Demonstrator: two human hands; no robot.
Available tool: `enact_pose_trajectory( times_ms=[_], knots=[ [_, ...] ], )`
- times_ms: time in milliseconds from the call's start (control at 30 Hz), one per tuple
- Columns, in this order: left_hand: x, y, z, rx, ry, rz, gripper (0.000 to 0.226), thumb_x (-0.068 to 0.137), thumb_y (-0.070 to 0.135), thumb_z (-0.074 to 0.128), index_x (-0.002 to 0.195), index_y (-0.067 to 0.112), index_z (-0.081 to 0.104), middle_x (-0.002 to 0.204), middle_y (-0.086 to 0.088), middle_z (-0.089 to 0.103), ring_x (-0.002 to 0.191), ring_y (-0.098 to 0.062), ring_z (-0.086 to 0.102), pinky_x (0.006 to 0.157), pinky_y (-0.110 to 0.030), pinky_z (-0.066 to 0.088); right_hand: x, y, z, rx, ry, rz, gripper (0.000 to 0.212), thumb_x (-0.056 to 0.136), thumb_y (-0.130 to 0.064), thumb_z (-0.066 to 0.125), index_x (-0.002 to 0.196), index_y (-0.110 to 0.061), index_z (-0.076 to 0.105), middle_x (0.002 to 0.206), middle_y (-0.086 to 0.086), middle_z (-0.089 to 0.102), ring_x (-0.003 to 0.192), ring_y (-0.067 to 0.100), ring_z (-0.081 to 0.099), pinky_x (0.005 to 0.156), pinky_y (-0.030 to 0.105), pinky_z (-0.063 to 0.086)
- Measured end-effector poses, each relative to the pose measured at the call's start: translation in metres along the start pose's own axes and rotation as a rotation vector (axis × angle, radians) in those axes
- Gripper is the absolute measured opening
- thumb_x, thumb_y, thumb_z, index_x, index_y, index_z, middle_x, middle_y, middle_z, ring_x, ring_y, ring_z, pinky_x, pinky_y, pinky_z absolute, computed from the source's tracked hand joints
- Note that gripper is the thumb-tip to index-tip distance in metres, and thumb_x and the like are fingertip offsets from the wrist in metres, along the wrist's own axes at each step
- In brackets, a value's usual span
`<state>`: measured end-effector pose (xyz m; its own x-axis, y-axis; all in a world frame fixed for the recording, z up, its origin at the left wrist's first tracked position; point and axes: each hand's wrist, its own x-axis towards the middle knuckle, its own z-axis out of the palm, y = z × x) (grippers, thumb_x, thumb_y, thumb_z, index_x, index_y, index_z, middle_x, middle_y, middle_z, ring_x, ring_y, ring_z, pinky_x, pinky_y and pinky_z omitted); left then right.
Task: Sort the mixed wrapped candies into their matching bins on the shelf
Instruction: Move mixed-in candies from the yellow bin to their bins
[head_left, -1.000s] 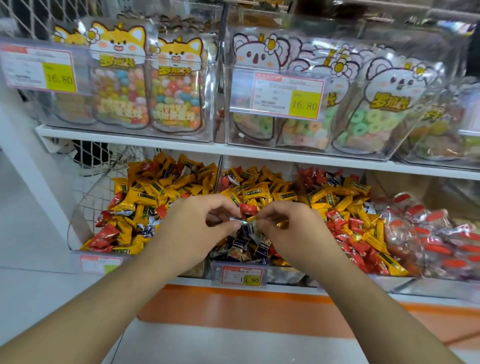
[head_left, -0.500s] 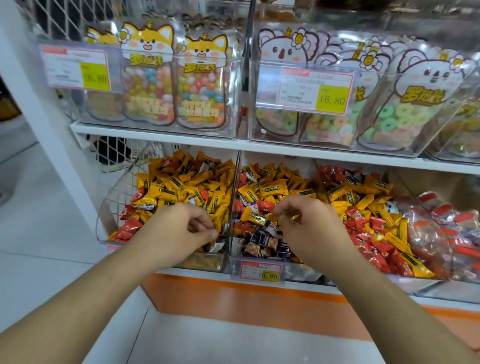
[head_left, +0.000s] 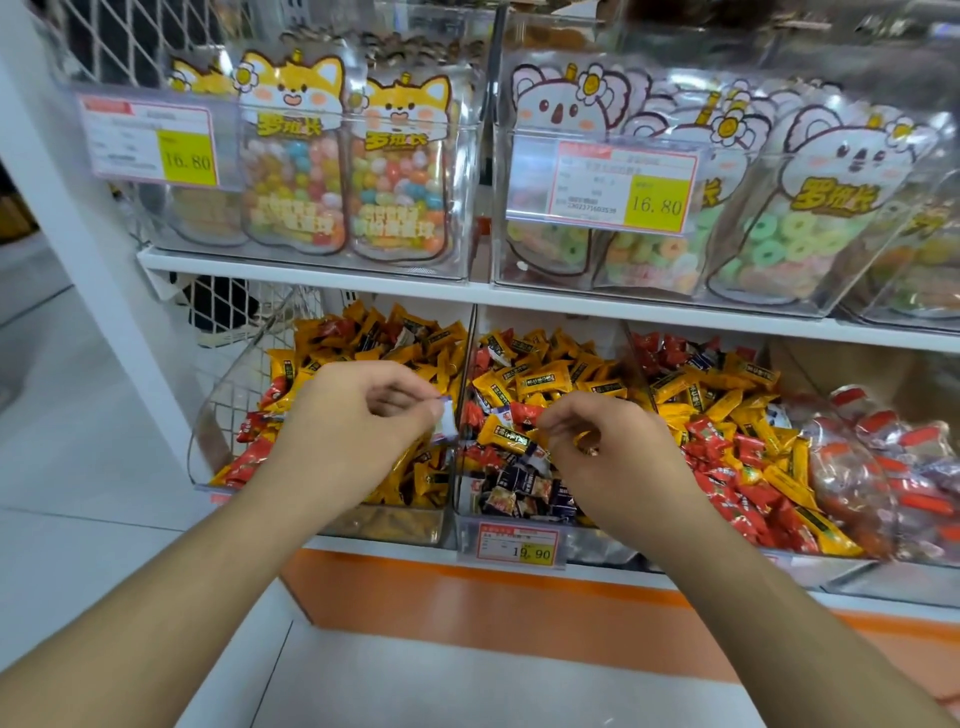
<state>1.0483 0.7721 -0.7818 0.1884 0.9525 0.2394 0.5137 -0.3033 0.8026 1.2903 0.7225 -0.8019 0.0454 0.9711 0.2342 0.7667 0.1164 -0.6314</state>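
Left hand (head_left: 353, 431) pinches a small white-and-blue wrapped candy (head_left: 447, 420) over the divider between left bin (head_left: 218, 415) and middle bin (head_left: 519, 525). Right hand (head_left: 613, 452), fingers curled, hovers over the middle bin; whether it holds anything cannot be told.

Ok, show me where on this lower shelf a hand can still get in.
Free: the empty rear-left corner of the left bin, beside the mesh, and the white ledge below the orange strip. Crowded: the middle bin and right bin are heaped to the front, and both hands, left and right, hover there.
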Motion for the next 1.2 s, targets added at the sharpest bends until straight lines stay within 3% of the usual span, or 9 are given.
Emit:
enact_pose_trajectory(
  times_ms=[167,333,433,567,667,833,1000,1067,1200],
  knots=[
    [-0.015,0.028,0.025,-0.125,-0.144,0.025,0.006,0.087,0.026,0.081,0.09,0.03,0.08,0.084,0.019,0.076,0.085,0.004,0.071,0.079,-0.014,0.056,-0.003,-0.009,0.0,0.217,-0.141,-0.062,0.02,0.09,-0.028,0.079,0.108,-0.031,0.071,0.094,-0.015,0.071,0.094,0.004,0.068,0.08,0.023,0.056],
    [-0.014,0.018,0.03,-0.064,-0.138,0.056,0.006,0.093,0.03,0.074,0.095,0.034,0.077,0.091,0.021,0.074,0.092,0.006,0.067,0.081,-0.012,0.053,-0.004,-0.003,-0.002,0.047,-0.058,-0.061,0.014,0.089,-0.032,0.078,0.087,-0.036,0.066,0.081,-0.019,0.066,0.084,0.001,0.062,0.069,0.013,0.047],
    [0.0,-0.004,0.014,0.012,-0.006,0.015,0.01,0.095,0.022,0.071,0.095,0.032,0.075,0.089,0.016,0.071,0.091,0.007,0.063,0.075,-0.005,0.047,-0.002,0.002,-0.002,-0.142,-0.083,-0.042,0.016,0.092,-0.043,0.073,0.107,-0.039,0.07,0.104,-0.026,0.066,0.097,-0.006,0.06,0.074,0.004,0.04],
    [0.02,-0.05,-0.007,0.166,0.096,-0.101,0.019,0.094,0.011,0.068,0.095,0.029,0.07,0.089,0.012,0.069,0.083,0.003,0.064,0.061,-0.008,0.047,0.0,0.004,0.002,-0.161,-0.028,-0.015,0.011,0.096,-0.028,0.069,0.105,-0.034,0.072,0.11,-0.018,0.067,0.098,-0.001,0.06,0.071,0.003,0.039],
    [0.029,-0.079,-0.011,0.222,0.091,-0.187,0.023,0.091,0.008,0.074,0.098,0.029,0.069,0.092,0.011,0.067,0.083,-0.002,0.064,0.065,-0.011,0.045,0.0,0.004,0.006,-0.149,-0.01,-0.004,0.014,0.095,-0.019,0.069,0.102,-0.031,0.073,0.107,-0.016,0.067,0.096,0.001,0.06,0.072,0.001,0.037],
    [0.037,-0.097,-0.007,0.343,-0.011,-0.222,0.032,0.094,0.024,0.075,0.125,0.027,0.068,0.113,0.01,0.069,0.095,-0.008,0.062,0.069,-0.019,0.046,-0.001,0.001,0.011,-0.131,-0.016,-0.015,0.02,0.094,-0.012,0.069,0.103,-0.03,0.074,0.104,-0.018,0.065,0.089,-0.008,0.055,0.071,-0.003,0.037],
    [0.039,-0.098,-0.003,0.36,0.021,-0.198,0.006,0.093,0.026,0.075,0.098,0.03,0.075,0.097,0.014,0.072,0.076,0.001,0.061,0.06,-0.013,0.04,0.0,-0.003,0.015,-0.139,-0.035,0.001,0.018,0.095,-0.014,0.068,0.102,-0.03,0.074,0.106,-0.018,0.066,0.074,-0.018,0.049,0.066,-0.001,0.039],
    [0.04,-0.099,-0.003,0.361,0.043,-0.203,0.012,0.092,0.024,0.077,0.083,0.031,0.074,0.086,0.015,0.071,0.072,0.0,0.063,0.056,-0.016,0.042,0.0,-0.005,0.016,-0.138,-0.042,0.007,0.018,0.095,-0.015,0.067,0.101,-0.031,0.074,0.105,-0.019,0.067,0.078,-0.017,0.052,0.067,0.0,0.041],
    [0.041,-0.095,-0.006,0.264,0.096,-0.206,0.02,0.087,0.014,0.08,0.077,0.029,0.072,0.078,0.013,0.07,0.072,-0.001,0.065,0.06,-0.018,0.047,0.001,-0.009,0.018,-0.126,-0.064,0.014,0.019,0.096,-0.014,0.066,0.102,-0.03,0.074,0.104,-0.018,0.067,0.073,-0.02,0.053,0.064,0.002,0.041]
  ],
)
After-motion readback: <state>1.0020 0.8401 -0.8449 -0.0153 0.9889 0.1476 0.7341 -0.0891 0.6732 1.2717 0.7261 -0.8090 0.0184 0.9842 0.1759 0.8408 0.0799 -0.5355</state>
